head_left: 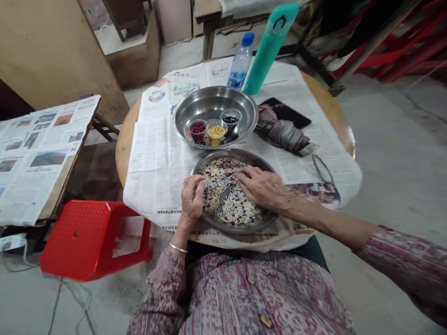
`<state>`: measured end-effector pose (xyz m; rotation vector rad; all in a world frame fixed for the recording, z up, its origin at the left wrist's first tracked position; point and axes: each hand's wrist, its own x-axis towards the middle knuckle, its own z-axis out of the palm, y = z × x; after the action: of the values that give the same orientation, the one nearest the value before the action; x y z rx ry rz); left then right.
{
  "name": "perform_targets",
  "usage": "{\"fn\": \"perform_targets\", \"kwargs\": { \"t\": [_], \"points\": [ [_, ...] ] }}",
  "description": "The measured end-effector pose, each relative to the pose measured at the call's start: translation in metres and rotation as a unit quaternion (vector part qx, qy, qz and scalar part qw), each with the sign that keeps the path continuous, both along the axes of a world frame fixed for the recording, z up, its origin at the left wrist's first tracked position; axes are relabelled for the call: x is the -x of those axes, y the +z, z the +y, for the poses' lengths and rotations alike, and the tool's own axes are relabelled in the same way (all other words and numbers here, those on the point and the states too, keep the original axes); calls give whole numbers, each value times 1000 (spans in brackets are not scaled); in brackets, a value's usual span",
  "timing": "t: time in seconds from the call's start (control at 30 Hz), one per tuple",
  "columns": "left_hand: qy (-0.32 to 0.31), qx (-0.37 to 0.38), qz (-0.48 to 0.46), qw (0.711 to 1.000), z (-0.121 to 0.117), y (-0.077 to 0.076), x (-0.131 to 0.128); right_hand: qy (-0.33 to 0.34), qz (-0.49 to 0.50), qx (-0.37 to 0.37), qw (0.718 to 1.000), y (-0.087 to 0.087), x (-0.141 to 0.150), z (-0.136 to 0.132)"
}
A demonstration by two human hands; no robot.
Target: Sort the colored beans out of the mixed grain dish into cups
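Observation:
A shallow round metal dish (268, 218) holds a loose mix of white grains with dark red, yellow and black beans (240, 204). At its left rim rests my left hand (192, 197), fingers loosely bent and the thumb a little apart, nothing visible in it. My right hand (267, 187) reaches in from the right, palm down, fingers stretched out and their tips on the mix. Just behind, a wider metal basin (181, 114) contains small clear cups of red beans (198, 129), yellow beans (216, 132) and black beans (231, 122).
Newspaper (153, 163) covers the round table. A water bottle (240, 63) and a teal bottle (270, 51) stand behind the basin. A folded grey umbrella (282, 132) and a dark flat object (291, 113) lie right. A red stool (84, 239) stands left.

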<state>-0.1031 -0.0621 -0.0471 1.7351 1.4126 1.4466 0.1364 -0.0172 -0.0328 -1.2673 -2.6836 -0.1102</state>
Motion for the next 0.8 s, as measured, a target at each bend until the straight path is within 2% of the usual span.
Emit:
{"fn": "perform_targets", "kwargs": {
  "t": [0.07,0.13,0.23,0.33,0.43,0.53,0.7,0.8],
  "points": [
    [-1,1,-1,1000,0,1,0,-23,24,21,999,-3,0,-11],
    [-2,2,-2,1000,0,1,0,-19,54,43,997,-7,5,-23],
    [-4,-1,-4,1000,0,1,0,44,93,71,992,-14,23,-35],
    [-3,-1,-4,1000,0,1,0,116,118,94,982,-16,46,-31],
    [1,6,4,1000,0,0,0,134,113,83,981,-14,61,-11],
    [3,8,0,1000,-1,0,0,100,104,50,988,-10,61,12],
    [0,4,-12,1000,-1,-2,-1,-37,131,5,991,-9,48,30],
    [-2,3,-12,1000,-2,-2,-1,-21,161,23,986,-11,51,22]
  ]
}}
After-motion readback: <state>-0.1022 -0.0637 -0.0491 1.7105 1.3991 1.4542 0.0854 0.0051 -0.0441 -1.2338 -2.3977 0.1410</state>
